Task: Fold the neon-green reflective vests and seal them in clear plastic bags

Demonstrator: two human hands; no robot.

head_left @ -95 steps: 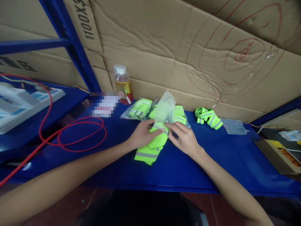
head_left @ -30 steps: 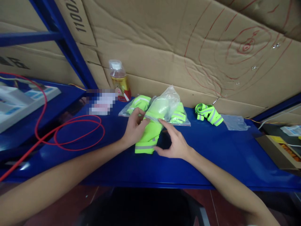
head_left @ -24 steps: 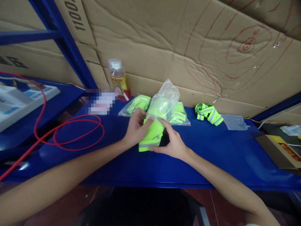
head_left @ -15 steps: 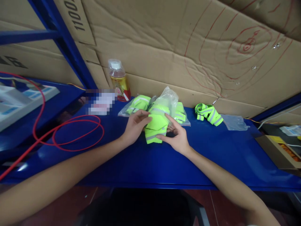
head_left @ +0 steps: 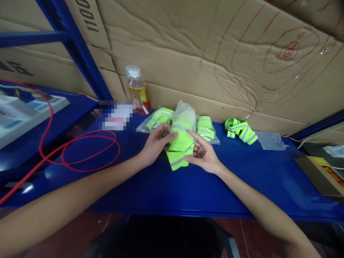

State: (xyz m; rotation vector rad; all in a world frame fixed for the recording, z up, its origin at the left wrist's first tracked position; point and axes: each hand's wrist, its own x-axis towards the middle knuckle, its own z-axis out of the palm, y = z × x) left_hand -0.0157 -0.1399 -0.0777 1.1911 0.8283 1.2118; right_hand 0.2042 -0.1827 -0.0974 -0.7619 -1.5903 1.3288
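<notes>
Since a few seconds ago, the near end of your green strap (head_left: 180,142) has moved up toward twelve o'clock, where its far end sits in the plastic bag (head_left: 184,110). Over the worktop (head_left: 150,195), your left hand (head_left: 156,144) pinches the strap at nine o'clock; your right hand (head_left: 204,153) grips it at three. You have the bottle (head_left: 138,95) at eleven.

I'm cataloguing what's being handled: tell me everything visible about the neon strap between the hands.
The neon strap is yellow-green, fabric-like, with grey stripes, loosely folded. Its far end appears tucked in a clear plastic bag; near folds stick out over the blue table, contact unclear. The left hand and right hand hold it at either side.
</notes>
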